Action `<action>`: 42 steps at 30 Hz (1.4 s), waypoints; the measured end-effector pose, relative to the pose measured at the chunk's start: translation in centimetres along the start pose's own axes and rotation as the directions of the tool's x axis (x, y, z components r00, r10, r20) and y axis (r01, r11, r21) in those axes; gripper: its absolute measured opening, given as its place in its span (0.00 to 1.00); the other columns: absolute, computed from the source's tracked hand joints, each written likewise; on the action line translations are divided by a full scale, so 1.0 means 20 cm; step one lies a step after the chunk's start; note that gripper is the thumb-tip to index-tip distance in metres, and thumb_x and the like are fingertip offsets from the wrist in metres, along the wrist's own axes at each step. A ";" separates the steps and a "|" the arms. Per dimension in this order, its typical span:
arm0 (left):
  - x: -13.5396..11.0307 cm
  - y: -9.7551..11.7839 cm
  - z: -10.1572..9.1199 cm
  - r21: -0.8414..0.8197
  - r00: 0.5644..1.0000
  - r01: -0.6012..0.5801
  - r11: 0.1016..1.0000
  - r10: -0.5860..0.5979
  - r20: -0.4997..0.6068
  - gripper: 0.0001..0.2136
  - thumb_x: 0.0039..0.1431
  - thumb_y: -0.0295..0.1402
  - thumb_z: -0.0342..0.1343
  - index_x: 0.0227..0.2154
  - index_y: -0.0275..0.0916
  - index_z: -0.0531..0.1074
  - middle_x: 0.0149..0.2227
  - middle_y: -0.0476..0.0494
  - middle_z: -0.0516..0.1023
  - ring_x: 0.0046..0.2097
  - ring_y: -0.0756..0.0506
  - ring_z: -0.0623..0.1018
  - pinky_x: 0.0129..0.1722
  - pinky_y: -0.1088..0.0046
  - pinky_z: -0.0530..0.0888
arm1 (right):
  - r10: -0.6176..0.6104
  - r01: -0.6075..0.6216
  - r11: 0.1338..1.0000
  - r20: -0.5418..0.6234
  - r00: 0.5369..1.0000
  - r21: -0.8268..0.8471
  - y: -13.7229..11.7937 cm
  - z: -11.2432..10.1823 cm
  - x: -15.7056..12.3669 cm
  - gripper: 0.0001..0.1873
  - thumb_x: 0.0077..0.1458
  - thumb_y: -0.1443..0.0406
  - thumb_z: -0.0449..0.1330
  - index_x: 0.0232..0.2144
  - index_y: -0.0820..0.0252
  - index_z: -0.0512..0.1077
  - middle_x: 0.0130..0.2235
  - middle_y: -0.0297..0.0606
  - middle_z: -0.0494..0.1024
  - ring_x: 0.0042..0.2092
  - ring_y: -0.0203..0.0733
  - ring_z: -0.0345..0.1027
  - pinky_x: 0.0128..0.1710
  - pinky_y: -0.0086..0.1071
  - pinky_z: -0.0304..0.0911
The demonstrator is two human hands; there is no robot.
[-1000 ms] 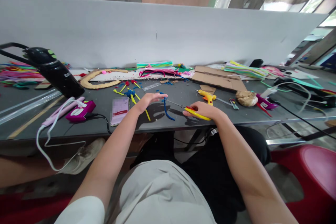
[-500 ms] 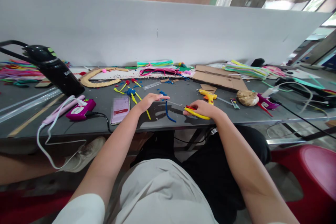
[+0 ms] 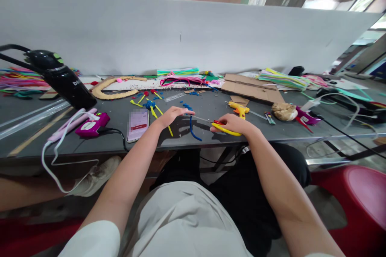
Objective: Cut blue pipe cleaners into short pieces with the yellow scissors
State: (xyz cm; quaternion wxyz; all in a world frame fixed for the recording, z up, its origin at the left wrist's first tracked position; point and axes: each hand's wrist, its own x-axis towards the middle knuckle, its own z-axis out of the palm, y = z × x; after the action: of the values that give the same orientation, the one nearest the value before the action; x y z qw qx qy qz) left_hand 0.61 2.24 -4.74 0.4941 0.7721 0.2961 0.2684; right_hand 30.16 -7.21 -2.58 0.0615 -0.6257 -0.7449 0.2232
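Observation:
My right hand is closed round the yellow handles of a pair of scissors, whose thin blades point left over the grey table. The blade tips meet a blue pipe cleaner that curves down toward the table's front edge. My left hand pinches the upper end of that blue pipe cleaner, its fingers stretched to the right. Yellow and blue pipe-cleaner pieces lie just left of it.
A phone lies left of my left hand, beside a purple device with a white cable. A black bottle leans at far left. A yellow glue gun, cardboard and bundles of coloured pipe cleaners sit further back.
Hardly anything has moved. My hands stay at the blue pipe cleaner and the scissors; the view has shifted slightly.

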 end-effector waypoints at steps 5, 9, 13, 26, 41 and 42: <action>0.00 0.00 0.00 0.001 1.000 -0.023 1.000 0.023 0.002 0.22 0.62 0.48 0.53 0.47 0.36 0.82 0.51 0.38 0.82 0.58 0.34 0.76 0.60 0.59 0.66 | 0.023 -0.023 1.000 -0.004 1.000 -0.003 -0.01 0.00 0.00 0.34 0.42 0.32 0.60 0.21 0.57 0.71 0.24 0.33 0.69 0.27 0.36 0.57 0.26 0.33 0.45; 0.02 -0.02 0.00 0.057 1.000 -0.030 0.998 0.031 -0.004 0.21 0.56 0.45 0.60 0.47 0.36 0.82 0.48 0.37 0.83 0.53 0.35 0.79 0.55 0.59 0.71 | 0.002 -0.002 1.000 -0.021 1.000 -0.007 0.00 0.00 0.02 0.35 0.42 0.32 0.59 0.19 0.57 0.69 0.22 0.32 0.66 0.26 0.36 0.55 0.25 0.33 0.44; 0.04 -0.06 0.02 0.131 0.999 -0.011 0.991 0.016 -0.032 0.22 0.52 0.42 0.65 0.49 0.37 0.80 0.45 0.37 0.84 0.46 0.37 0.82 0.50 0.60 0.75 | -0.004 0.004 1.000 -0.025 1.000 0.002 0.00 0.01 0.04 0.35 0.42 0.32 0.59 0.18 0.58 0.66 0.21 0.32 0.64 0.25 0.35 0.52 0.25 0.34 0.43; 0.07 -0.04 0.03 0.071 0.978 0.141 0.987 -0.128 -0.162 0.22 0.47 0.39 0.68 0.47 0.39 0.82 0.47 0.38 0.83 0.40 0.38 0.83 0.42 0.61 0.78 | 0.000 0.001 1.000 0.020 1.000 -0.030 -0.04 -0.04 0.13 0.34 0.45 0.34 0.60 0.16 0.58 0.65 0.20 0.32 0.62 0.25 0.35 0.50 0.25 0.34 0.43; 0.04 -0.04 -0.03 -0.012 0.942 0.262 0.965 -0.258 -0.213 0.21 0.50 0.38 0.67 0.48 0.45 0.81 0.42 0.42 0.85 0.38 0.37 0.83 0.37 0.61 0.77 | 0.102 -0.082 0.967 0.070 0.992 -0.240 -0.07 -0.13 0.10 0.34 0.48 0.34 0.58 0.18 0.57 0.68 0.24 0.42 0.74 0.27 0.42 0.62 0.28 0.34 0.45; 0.04 -0.05 -0.04 0.008 0.938 0.269 0.963 -0.260 -0.230 0.21 0.50 0.38 0.66 0.50 0.45 0.80 0.40 0.42 0.85 0.37 0.38 0.83 0.37 0.61 0.77 | 0.132 -0.111 0.961 0.070 0.989 -0.252 -0.07 -0.14 0.09 0.34 0.47 0.33 0.58 0.19 0.57 0.68 0.24 0.42 0.74 0.27 0.42 0.63 0.27 0.34 0.45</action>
State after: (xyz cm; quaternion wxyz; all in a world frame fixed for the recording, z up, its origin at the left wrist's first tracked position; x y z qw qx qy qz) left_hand 0.38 3.51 -5.22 0.4736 0.6991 0.4568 0.2800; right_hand 29.56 -4.90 0.18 -0.0628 -0.6629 -0.7290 0.1589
